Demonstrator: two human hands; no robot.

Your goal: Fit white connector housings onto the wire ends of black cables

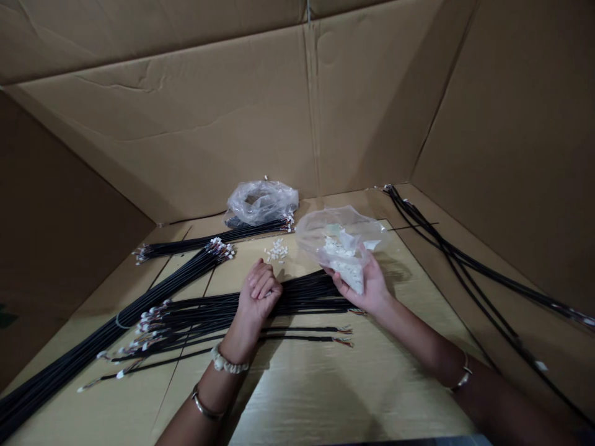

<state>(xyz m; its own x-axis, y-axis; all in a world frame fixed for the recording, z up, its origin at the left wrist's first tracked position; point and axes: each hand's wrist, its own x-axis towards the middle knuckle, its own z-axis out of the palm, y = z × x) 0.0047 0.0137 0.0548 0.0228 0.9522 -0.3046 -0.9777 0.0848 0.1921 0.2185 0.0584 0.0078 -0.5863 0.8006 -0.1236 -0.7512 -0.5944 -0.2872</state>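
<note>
My right hand grips a clear plastic bag from below, its fingers closed on one corner. Inside the bag lie many small white connector housings and a few paper slips. My left hand is curled into a fist over the black cables; what it holds, if anything, is hidden. Just beyond that fist, a loose pile of white connector housings rests on the table. Beneath both hands runs a spread of black cables, with white connectors at the left ends and bare coloured wires at the right.
A tied bundle of black cables slants along the left. Behind it lie another cable bundle and a crumpled clear bag. More black cables run down the right side. Cardboard walls enclose the table.
</note>
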